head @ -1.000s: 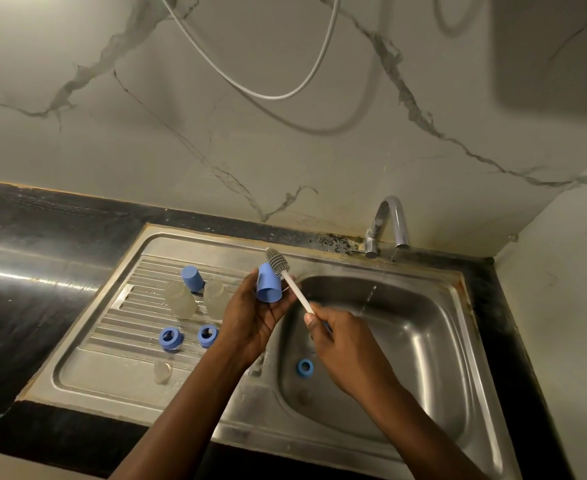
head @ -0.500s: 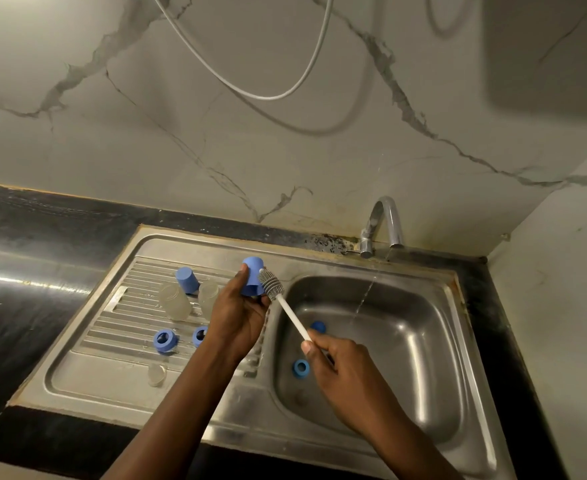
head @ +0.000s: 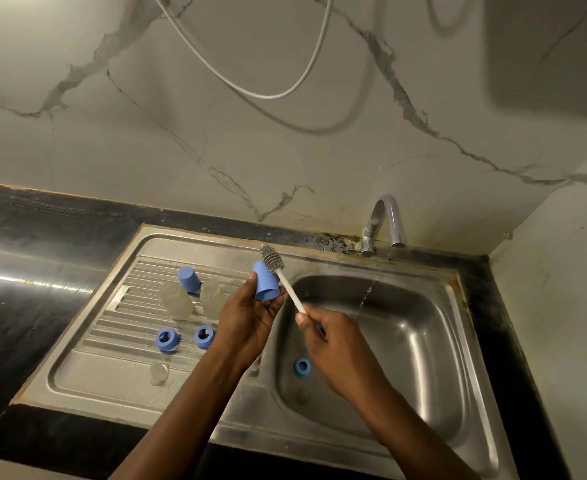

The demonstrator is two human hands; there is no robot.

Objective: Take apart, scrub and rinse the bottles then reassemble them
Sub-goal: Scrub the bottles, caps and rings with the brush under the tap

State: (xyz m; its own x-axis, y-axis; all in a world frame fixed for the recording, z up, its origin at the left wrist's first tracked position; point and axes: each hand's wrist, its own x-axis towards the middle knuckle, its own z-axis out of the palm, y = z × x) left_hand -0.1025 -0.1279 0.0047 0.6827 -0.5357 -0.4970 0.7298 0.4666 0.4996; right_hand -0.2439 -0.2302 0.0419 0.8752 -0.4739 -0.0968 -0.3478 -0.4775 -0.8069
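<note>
My left hand [head: 247, 317] holds a blue bottle cap [head: 265, 281] over the sink's divider. My right hand [head: 333, 337] grips the white handle of a bottle brush [head: 280, 273], whose grey bristle head lies against the cap's far side. On the ribbed drainboard [head: 112, 341] stand two clear bottle bodies [head: 176, 301] [head: 212, 297], another blue cap [head: 188, 278], two blue screw rings [head: 166, 338] [head: 204, 336] and a clear teat [head: 159, 373]. A third blue ring [head: 301, 367] lies in the basin [head: 406, 341].
The chrome tap [head: 384, 223] at the back runs a thin stream of water into the basin. Black countertop [head: 25, 271] surrounds the steel sink. A white hose [head: 268, 64] hangs across the marble wall behind. A wall closes in on the right.
The brush head has come out from beside the cap's mouth and moved up behind the cap. My left hand has tilted the cap and shifted slightly right.
</note>
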